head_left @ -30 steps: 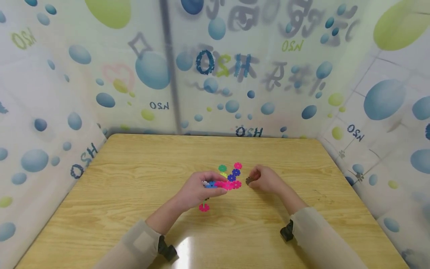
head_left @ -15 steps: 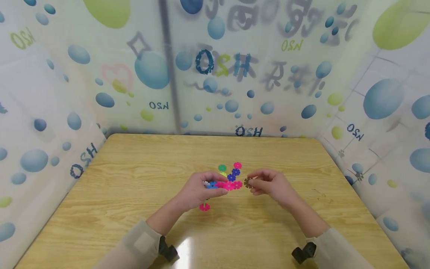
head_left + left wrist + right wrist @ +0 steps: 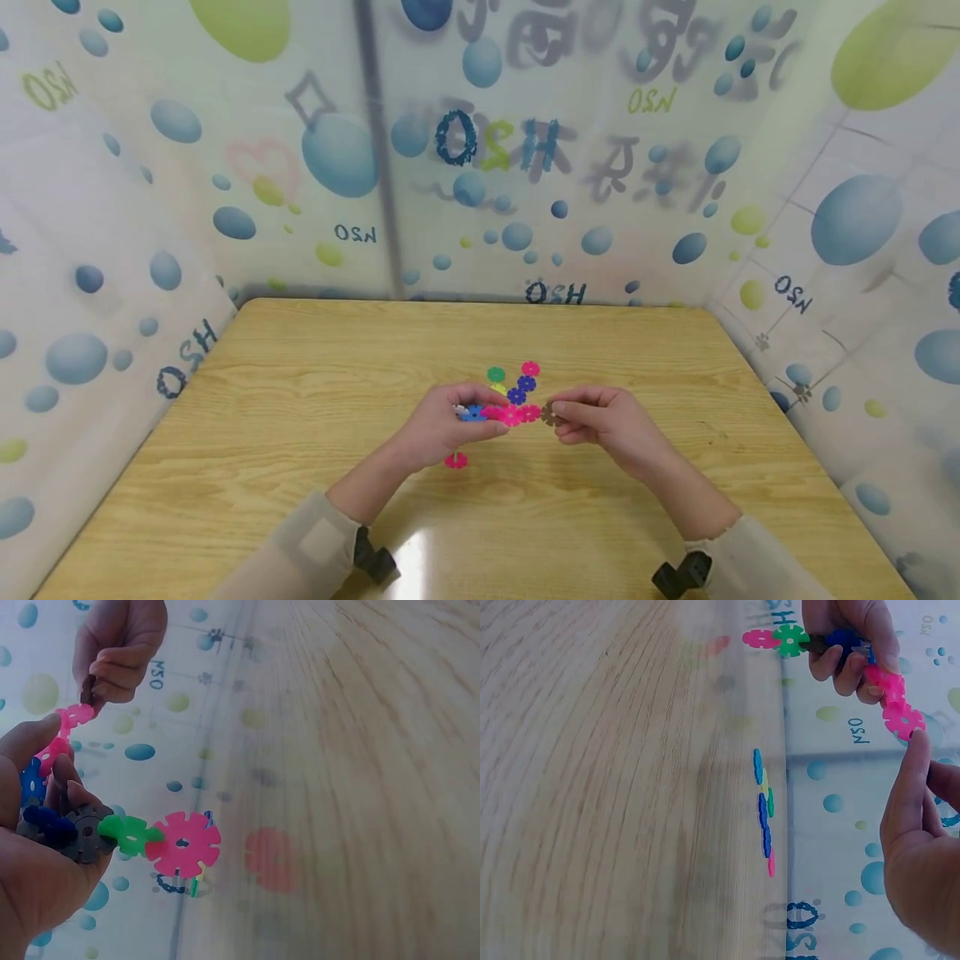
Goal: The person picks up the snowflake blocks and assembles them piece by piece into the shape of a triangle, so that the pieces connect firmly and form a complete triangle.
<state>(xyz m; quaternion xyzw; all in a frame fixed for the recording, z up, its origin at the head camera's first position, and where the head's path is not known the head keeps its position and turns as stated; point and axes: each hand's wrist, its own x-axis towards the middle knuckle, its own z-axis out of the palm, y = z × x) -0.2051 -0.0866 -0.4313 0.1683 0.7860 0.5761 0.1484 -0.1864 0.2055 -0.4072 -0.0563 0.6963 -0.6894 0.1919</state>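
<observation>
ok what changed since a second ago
The brown notched plastic disc pinched by the right hand has shifted left, closing the gap to the pink notched plastic disc ending the multicoloured plastic chain in the left hand. Nothing visibly grabbed or released. Its grip and the dark blue notched discs beyond stayed put.

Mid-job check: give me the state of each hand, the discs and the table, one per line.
Left hand: gripping the disc chain
Disc chain: linked, held above the table
Right hand: pinching the brown disc
Brown disc: meeting the pink end disc; slotted or not, unclear
Far discs: lying on the table
Table: bearing the far discs
</observation>
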